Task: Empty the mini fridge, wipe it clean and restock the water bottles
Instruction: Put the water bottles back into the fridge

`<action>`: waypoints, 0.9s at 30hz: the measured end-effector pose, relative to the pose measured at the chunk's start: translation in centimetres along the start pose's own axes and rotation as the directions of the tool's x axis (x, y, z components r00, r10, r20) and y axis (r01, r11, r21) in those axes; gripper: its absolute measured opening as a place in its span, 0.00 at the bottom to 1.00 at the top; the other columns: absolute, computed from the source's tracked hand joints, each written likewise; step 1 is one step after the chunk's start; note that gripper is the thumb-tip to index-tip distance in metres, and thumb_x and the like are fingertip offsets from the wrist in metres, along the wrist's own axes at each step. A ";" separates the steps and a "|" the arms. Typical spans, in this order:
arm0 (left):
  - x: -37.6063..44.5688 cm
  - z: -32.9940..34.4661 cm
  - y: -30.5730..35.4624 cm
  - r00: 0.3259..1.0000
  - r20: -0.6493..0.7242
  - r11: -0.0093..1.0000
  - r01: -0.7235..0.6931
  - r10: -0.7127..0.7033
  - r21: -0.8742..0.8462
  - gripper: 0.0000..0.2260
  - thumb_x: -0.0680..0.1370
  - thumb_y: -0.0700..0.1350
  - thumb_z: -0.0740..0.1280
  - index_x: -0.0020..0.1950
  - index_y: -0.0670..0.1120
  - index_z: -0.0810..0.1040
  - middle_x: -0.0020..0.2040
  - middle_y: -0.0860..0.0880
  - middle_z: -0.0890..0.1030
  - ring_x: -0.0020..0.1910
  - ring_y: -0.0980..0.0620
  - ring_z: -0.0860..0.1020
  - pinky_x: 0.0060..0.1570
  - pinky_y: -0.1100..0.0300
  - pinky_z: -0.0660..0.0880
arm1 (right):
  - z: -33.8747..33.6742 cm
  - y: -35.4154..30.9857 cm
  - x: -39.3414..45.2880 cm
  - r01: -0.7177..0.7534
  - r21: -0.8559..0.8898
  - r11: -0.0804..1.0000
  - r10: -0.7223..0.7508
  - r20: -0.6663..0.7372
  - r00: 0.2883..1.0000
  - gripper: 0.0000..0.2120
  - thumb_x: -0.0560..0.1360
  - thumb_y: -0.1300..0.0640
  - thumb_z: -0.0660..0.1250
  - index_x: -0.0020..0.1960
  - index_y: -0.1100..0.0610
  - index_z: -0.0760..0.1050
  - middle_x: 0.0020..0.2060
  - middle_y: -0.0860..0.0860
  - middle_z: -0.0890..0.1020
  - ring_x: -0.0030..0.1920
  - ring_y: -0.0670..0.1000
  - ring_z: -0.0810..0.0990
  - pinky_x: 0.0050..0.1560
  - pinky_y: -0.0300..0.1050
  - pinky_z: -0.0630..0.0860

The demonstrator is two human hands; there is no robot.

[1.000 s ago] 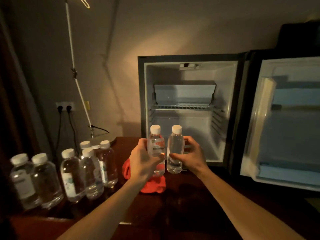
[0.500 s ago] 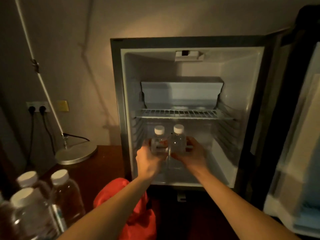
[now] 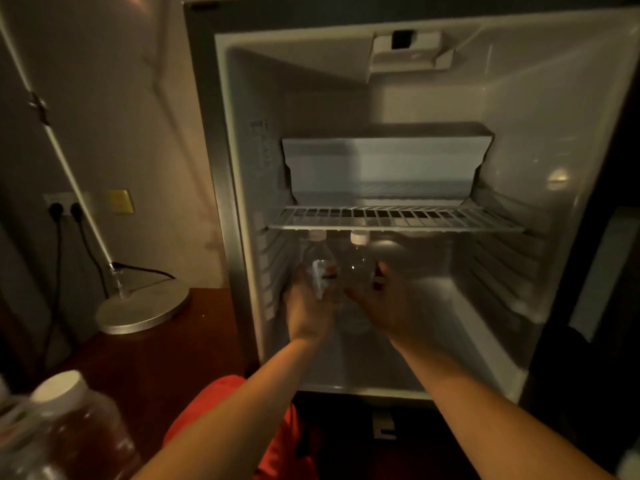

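Observation:
The mini fridge (image 3: 239,188) stands open in front of me, its white inside bare but for a wire shelf (image 3: 394,221) and the freezer box (image 3: 381,168) above it. Both my hands reach into the lower space under the shelf. My left hand (image 3: 306,306) grips a clear water bottle (image 3: 320,258) with a white cap. Beside it, my right hand (image 3: 391,303) grips a second bottle (image 3: 360,261). The two bottles stand upright side by side at the back left. Whether their bases touch the fridge floor is hidden by my hands.
A red cloth (image 3: 277,441) lies on the dark wooden table (image 3: 156,368) under my left forearm. More capped bottles (image 3: 65,431) stand at the near left. A lamp's round metal base (image 3: 142,310) sits left of the fridge, below a wall socket (image 3: 64,202).
Both hands have carried the two bottles from above the table into the fridge and deeper toward its back left. My head has moved closer, so the fridge now fills the view.

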State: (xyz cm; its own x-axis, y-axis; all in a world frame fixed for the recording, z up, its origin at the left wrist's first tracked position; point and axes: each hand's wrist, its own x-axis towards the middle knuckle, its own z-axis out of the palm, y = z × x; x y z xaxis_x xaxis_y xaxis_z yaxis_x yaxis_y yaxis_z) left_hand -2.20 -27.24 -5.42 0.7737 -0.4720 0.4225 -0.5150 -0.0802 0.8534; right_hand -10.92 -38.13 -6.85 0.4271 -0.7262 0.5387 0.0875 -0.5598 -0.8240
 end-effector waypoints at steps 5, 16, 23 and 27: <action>1.2 0.6 -1.2 0.997 0.007 0.995 0.071 -0.071 -0.068 0.23 0.74 0.53 0.70 0.66 0.47 0.72 0.63 0.49 0.78 0.64 0.48 0.75 0.62 0.54 0.71 | 0.8 0.7 0.9 -0.007 0.005 1.000 0.007 -0.007 1.000 0.15 0.68 0.55 0.79 0.50 0.48 0.76 0.43 0.46 0.84 0.44 0.41 0.83 0.42 0.39 0.79; 1.7 0.8 -2.6 0.998 0.043 0.999 0.047 -0.046 -0.014 0.36 0.74 0.50 0.73 0.77 0.48 0.60 0.73 0.44 0.70 0.73 0.45 0.67 0.72 0.49 0.64 | 0.7 0.7 0.7 -0.052 -0.021 0.998 0.053 0.023 0.998 0.18 0.68 0.60 0.78 0.49 0.47 0.72 0.42 0.42 0.80 0.43 0.39 0.81 0.44 0.38 0.76; -1.8 -1.8 -0.9 0.999 0.048 0.992 -0.021 0.016 0.121 0.27 0.75 0.47 0.71 0.73 0.45 0.68 0.65 0.40 0.77 0.65 0.41 0.75 0.60 0.56 0.70 | -0.6 -1.4 -3.4 -0.088 -0.118 0.989 0.086 -0.020 0.996 0.25 0.62 0.51 0.79 0.53 0.60 0.74 0.41 0.46 0.77 0.41 0.41 0.78 0.39 0.29 0.69; -5.9 -5.2 -0.4 0.988 0.143 0.989 -0.079 0.062 0.123 0.23 0.73 0.44 0.73 0.67 0.45 0.75 0.57 0.42 0.83 0.59 0.44 0.80 0.52 0.58 0.74 | 0.0 -3.4 -6.7 -0.186 -0.157 0.970 0.192 0.024 0.981 0.23 0.68 0.70 0.75 0.60 0.67 0.72 0.43 0.47 0.76 0.42 0.45 0.75 0.36 0.25 0.69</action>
State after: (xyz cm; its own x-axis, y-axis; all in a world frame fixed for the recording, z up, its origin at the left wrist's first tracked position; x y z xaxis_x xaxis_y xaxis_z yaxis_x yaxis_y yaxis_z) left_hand -4.64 -19.82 -6.69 0.6798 -0.5969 0.4262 -0.6163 -0.1499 0.7731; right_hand -14.10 -31.40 -7.63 0.4572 -0.8104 0.3664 -0.1356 -0.4706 -0.8718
